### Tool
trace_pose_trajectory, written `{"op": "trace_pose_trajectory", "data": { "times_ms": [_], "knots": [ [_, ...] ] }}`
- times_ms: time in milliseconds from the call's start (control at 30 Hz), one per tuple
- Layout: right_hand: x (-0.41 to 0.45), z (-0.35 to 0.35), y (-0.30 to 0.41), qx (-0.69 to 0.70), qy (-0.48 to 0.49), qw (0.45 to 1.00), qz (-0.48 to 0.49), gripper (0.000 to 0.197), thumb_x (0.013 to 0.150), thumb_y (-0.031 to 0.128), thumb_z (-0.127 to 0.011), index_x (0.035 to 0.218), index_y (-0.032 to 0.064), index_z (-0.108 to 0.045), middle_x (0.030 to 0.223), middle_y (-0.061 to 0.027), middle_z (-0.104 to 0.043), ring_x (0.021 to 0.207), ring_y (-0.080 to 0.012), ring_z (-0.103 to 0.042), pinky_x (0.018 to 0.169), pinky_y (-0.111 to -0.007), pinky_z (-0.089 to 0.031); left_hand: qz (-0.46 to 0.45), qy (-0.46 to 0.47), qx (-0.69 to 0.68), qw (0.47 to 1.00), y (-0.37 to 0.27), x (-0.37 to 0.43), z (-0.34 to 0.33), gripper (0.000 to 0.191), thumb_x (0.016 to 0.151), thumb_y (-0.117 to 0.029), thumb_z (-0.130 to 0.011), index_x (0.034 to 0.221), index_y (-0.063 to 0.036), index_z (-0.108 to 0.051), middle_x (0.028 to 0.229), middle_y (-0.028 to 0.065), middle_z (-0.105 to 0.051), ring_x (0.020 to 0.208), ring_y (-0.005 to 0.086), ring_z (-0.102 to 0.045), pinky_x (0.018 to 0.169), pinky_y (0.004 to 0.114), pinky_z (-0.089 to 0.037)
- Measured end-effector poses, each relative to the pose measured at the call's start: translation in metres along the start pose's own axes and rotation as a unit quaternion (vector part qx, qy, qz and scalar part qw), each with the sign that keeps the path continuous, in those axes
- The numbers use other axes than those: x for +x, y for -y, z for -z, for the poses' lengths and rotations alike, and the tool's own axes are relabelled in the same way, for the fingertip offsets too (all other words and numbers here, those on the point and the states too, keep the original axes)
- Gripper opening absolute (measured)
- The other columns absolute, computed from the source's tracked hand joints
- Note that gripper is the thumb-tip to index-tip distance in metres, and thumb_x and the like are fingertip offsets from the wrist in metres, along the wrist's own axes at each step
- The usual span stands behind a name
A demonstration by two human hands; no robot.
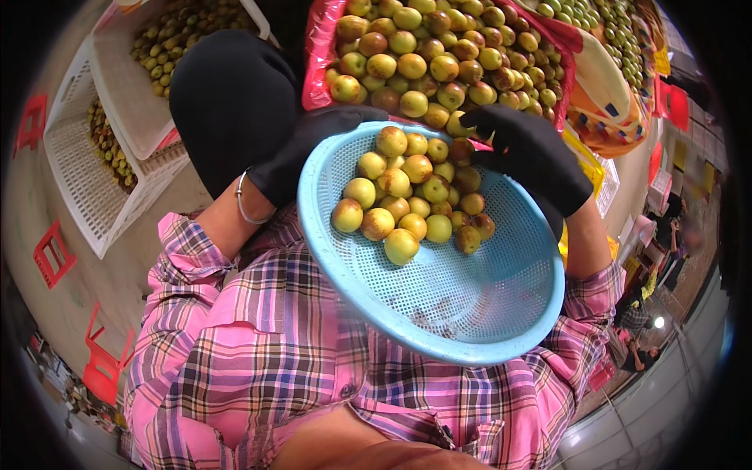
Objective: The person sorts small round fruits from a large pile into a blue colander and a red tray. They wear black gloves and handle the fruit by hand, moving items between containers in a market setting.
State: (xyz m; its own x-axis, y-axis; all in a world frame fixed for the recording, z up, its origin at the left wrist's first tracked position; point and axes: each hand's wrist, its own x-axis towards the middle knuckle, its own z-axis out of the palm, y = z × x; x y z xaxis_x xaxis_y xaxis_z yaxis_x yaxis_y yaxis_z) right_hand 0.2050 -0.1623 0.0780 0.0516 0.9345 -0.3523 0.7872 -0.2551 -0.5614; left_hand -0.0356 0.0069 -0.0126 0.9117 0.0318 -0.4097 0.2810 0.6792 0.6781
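A light-blue perforated plastic basket (499, 294) is tilted in front of my chest. Jujubes (395, 182), green-yellow with brown patches, are heaped towards its far side. My left hand (320, 132), in a black glove, grips the basket's far left rim. At the far right rim is my right hand (523, 155), also gloved in black, its fingertips beside jujubes at the edge; whether it holds one is unclear. Just beyond the basket, a container lined with red plastic (320, 56) is filled with more jujubes (411, 64).
White plastic crates (88, 176) with jujubes stand at the left. A patterned sack (611, 111) and greener fruit (617, 35) are at the upper right. Red plastic stools (106, 370) stand on the floor at left. Other people (640, 355) are far off at right.
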Motion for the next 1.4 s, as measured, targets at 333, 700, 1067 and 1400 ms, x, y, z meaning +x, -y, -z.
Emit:
{"op": "trace_pose_trajectory", "data": {
  "times_ms": [333, 700, 1067, 1400],
  "knots": [
    [-0.010, -0.015, 0.005, 0.076, -0.052, 0.996, -0.004, 0.032, 0.074, 0.002, -0.068, 0.104, 0.0086, -0.058, 0.083, -0.0054, -0.063, 0.072, -0.0206, -0.061, 0.065, -0.032, -0.050, -0.114, 0.059, 0.178, 0.976, -0.008, -0.006, -0.001, 0.044, 0.098, -0.025, -0.040, 0.129, 0.0050, -0.050, 0.129, 0.0163, -0.057, 0.119, 0.0233, -0.055, 0.105, 0.036, -0.042],
    [-0.030, -0.032, -0.046, 0.109, -0.170, 0.973, -0.114, 0.022, 0.086, 0.008, -0.065, 0.108, 0.0069, -0.060, 0.080, -0.0074, -0.061, 0.068, -0.0162, -0.058, 0.064, -0.030, -0.050, 0.009, -0.009, -0.064, 0.998, -0.001, -0.007, -0.003, 0.037, 0.099, -0.019, -0.042, 0.125, 0.0033, -0.055, 0.128, 0.0143, -0.057, 0.118, 0.0229, -0.056, 0.103, 0.036, -0.043],
    [-0.020, -0.039, -0.052, -0.022, -0.218, 0.971, -0.093, 0.045, 0.075, 0.011, -0.075, 0.116, 0.0099, -0.058, 0.091, -0.0086, -0.066, 0.078, -0.0201, -0.065, 0.071, -0.033, -0.053, -0.097, 0.014, 0.055, 0.994, 0.000, -0.010, -0.007, 0.035, 0.097, -0.015, -0.045, 0.124, 0.0037, -0.056, 0.128, 0.0159, -0.057, 0.121, 0.0249, -0.054, 0.104, 0.038, -0.042],
    [-0.045, -0.009, -0.029, 0.122, -0.110, 0.981, -0.102, 0.034, 0.078, 0.009, -0.075, 0.110, 0.0065, -0.064, 0.090, -0.0044, -0.065, 0.079, -0.0113, -0.061, 0.070, -0.027, -0.051, 0.050, 0.006, -0.077, 0.996, -0.004, -0.008, -0.012, 0.052, 0.097, -0.033, -0.043, 0.135, 0.0021, -0.044, 0.135, 0.0173, -0.051, 0.127, 0.0267, -0.048, 0.109, 0.038, -0.037]
  ]
}}
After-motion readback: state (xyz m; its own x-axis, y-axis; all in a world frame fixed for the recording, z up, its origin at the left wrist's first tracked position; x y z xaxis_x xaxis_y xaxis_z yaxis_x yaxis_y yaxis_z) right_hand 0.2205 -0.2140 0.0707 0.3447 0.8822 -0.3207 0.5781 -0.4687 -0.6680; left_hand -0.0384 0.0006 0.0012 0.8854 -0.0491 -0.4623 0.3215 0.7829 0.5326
